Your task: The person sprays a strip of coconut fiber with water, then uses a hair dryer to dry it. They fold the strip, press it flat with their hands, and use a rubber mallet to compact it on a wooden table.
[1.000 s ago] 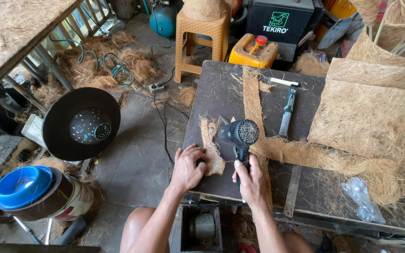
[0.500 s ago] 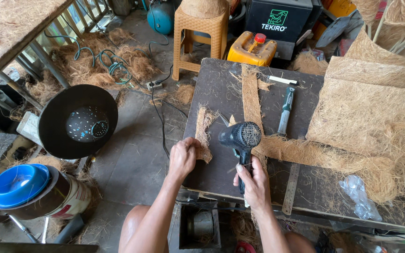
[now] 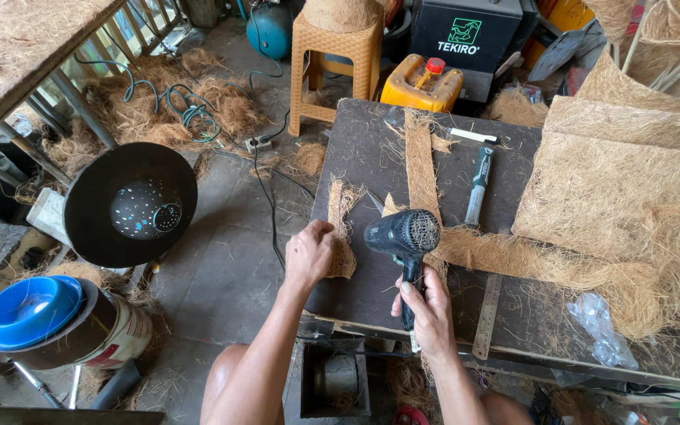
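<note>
My left hand (image 3: 310,253) grips a narrow strip of brown coconut fibre (image 3: 342,223) lying on the left side of the dark work table (image 3: 367,149). My right hand (image 3: 428,308) holds a black heat gun (image 3: 400,238) by its handle, nozzle pointing left at the strip. A longer fibre strip (image 3: 419,161) runs away from me up the table middle, and another strip (image 3: 513,256) stretches to the right from behind the gun.
A handled knife (image 3: 478,185) and a white marker (image 3: 472,135) lie on the table. Stacked coir sheets (image 3: 619,177) cover its right side, with a metal ruler (image 3: 487,315) and plastic bag (image 3: 604,327) near the front. On the floor: black perforated bowl (image 3: 130,203), blue basin (image 3: 29,309), stool (image 3: 338,51), yellow canister (image 3: 421,83).
My left hand slid the small fibre strip further left and up the table, now holding its lower end. The heat gun tilted slightly; the view shifted a little.
</note>
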